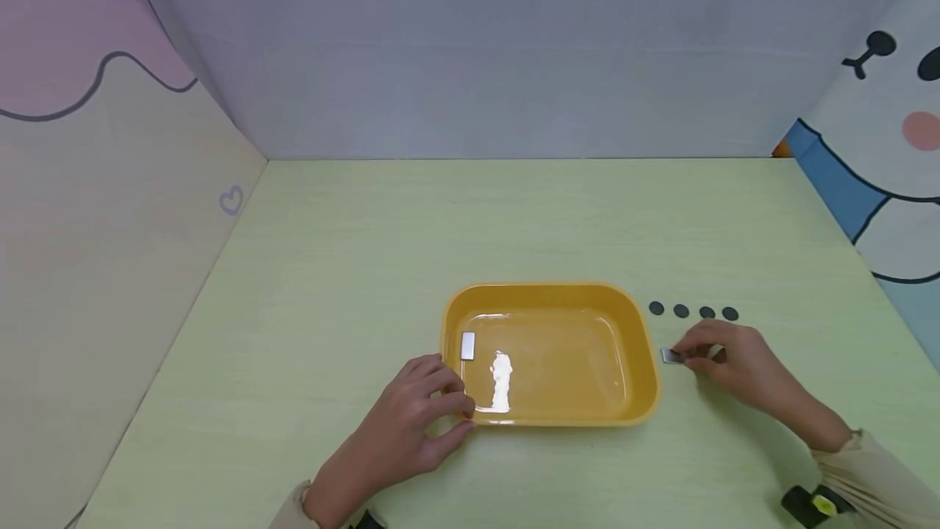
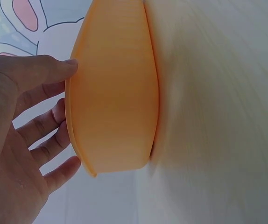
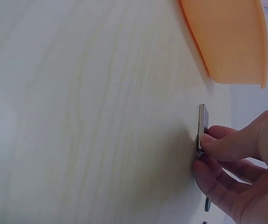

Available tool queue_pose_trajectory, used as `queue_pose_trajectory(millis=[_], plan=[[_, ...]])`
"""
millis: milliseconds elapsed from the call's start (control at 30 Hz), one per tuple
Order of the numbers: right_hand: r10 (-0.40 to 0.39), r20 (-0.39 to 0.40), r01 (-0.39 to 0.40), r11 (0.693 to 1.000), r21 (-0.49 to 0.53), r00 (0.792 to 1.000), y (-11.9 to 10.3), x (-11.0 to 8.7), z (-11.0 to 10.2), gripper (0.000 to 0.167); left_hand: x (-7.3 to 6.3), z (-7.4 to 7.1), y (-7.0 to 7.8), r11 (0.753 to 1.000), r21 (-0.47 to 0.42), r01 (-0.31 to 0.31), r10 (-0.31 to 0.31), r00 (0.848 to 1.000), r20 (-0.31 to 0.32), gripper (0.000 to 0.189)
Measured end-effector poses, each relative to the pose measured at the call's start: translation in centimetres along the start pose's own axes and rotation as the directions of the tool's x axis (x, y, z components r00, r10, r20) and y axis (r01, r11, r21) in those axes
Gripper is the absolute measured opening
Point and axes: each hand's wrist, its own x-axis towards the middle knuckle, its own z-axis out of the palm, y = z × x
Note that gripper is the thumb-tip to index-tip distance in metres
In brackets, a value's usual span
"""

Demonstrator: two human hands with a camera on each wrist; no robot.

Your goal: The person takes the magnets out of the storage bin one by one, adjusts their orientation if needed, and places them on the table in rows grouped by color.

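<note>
A yellow tray (image 1: 558, 366) with rounded corners stands on the table. At its front left corner my left hand (image 1: 422, 419) holds the rim; in the left wrist view the thumb lies at the outer edge and the fingers reach over to the inner side. Inside the tray, near its left wall, lies a small silver rectangular block (image 1: 467, 346). To the right of the tray my right hand (image 1: 738, 362) pinches another flat silver rectangular block (image 3: 201, 121) between thumb and fingers, low at the tabletop. Its left end (image 1: 667, 356) sticks out from the fingertips.
Several dark round discs (image 1: 681, 311) lie in a row on the pale wooden table (image 1: 352, 268), behind the right hand. A plain wall (image 1: 514, 64) stands at the back, with printed panels (image 1: 110, 227) at the sides. Light glares off the tray's floor.
</note>
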Motion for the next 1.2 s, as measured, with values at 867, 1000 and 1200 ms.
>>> queue_pose_trajectory(millis=[867,1000,1200], plan=[[-0.036,-0.033,0.035,0.999,-0.024,0.999,-1.0,0.6,-4.1,0.028,1.3,1.2,0.1,1.0,0.012,-0.023,0.023,1.0,0.006,0.014],[-0.062,-0.039,0.062,0.998,-0.006,0.997,-1.9,0.7,-4.9,0.029,1.5,1.2,0.2,0.999,0.006,-0.034,0.034,0.999,0.004,0.013],[-0.097,-0.045,0.099,0.995,0.034,0.994,-3.1,1.0,-5.8,0.031,1.8,1.2,0.5,0.999,0.005,-0.044,0.044,0.999,-0.001,0.012]])
